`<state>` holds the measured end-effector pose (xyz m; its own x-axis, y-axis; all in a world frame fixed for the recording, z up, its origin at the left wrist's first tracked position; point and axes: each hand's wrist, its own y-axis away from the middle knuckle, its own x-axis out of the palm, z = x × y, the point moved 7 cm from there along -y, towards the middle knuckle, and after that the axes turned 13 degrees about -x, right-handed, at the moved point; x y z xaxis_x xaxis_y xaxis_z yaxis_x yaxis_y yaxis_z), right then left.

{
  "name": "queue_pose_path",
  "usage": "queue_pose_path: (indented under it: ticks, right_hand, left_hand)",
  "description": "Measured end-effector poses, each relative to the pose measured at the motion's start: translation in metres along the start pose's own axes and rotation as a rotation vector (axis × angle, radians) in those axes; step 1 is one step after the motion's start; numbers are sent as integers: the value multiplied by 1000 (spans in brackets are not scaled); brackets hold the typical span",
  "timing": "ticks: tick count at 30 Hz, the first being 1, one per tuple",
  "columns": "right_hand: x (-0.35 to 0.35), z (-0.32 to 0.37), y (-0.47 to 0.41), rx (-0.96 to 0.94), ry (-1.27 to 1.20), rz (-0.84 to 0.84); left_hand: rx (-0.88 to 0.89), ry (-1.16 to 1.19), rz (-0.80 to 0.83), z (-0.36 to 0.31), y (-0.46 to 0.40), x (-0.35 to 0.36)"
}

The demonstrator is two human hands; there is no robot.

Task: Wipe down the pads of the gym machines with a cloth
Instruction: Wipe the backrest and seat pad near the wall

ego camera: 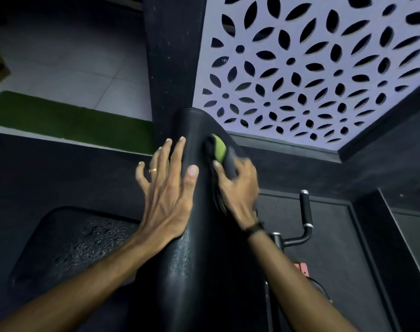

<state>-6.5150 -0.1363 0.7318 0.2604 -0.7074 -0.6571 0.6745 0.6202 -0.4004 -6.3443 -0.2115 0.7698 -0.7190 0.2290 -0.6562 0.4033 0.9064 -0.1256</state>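
A tall black back pad (199,236) of a gym machine stands upright in the middle, with water droplets on its lower face. My left hand (167,188) lies flat against its left edge, fingers spread, a gold ring on one finger. My right hand (237,185) grips a dark cloth with a green patch (219,149) and presses it against the upper right side of the pad. A black seat pad (72,240), speckled with droplets, lies lower left.
A black handle with a chrome end (306,207) sticks up at the right of the pad. A lilac wall panel with leaf-shaped cut-outs (312,68) is behind. A dark pillar (173,56), white floor tiles and a green turf strip (67,116) are at the left.
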Motion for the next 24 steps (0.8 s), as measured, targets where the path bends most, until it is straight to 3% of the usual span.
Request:
queue_pose_path:
  ticks: [5,10,24]
  right_hand:
    - [44,79,-112,-226,162,103]
    - [84,93,-167,-222,393,283]
    - [38,113,-47,-267,367,260]
  left_hand:
    - [-12,84,-104,2,3,-7]
    - [-47,137,-177,8,1,-13]
    - [-144,209,-212,16,-2,-20]
